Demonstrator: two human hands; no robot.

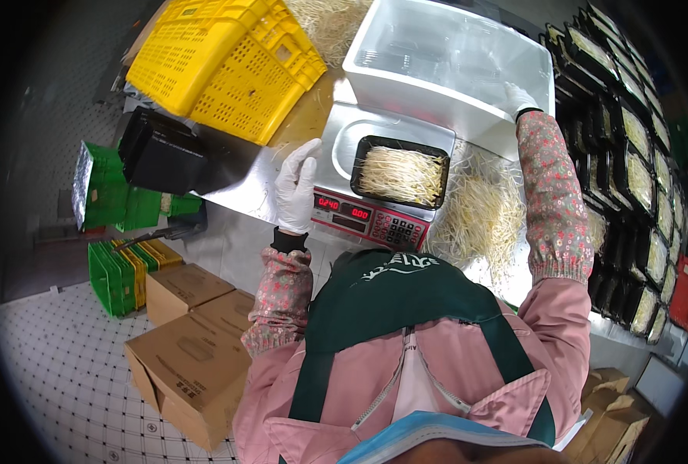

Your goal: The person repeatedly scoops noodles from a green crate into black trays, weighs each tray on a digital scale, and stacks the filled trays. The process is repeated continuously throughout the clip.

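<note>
A black plastic tray (357, 191) filled with bean sprouts (402, 174) sits on the steel plate of a digital scale (341, 139) with a lit red display. My gloved left hand (297, 188) is beside the scale's left edge, fingers partly curled, holding nothing that shows. My gloved right hand (518, 100) reaches over the near wall of a white foam box (425, 104) at its right end; its fingers are apart with nothing seen in them. Clear, crinkled film lies inside the box. A loose heap of sprouts (480, 214) lies on the table right of the scale.
A yellow perforated crate (234, 81) stands at the upper left, with more sprouts (332, 26) behind it. Black trays (164, 151) are stacked left of it. Many packed trays (637, 130) rise at the right. Cardboard boxes (196, 354) and green crates (112, 278) stand at lower left.
</note>
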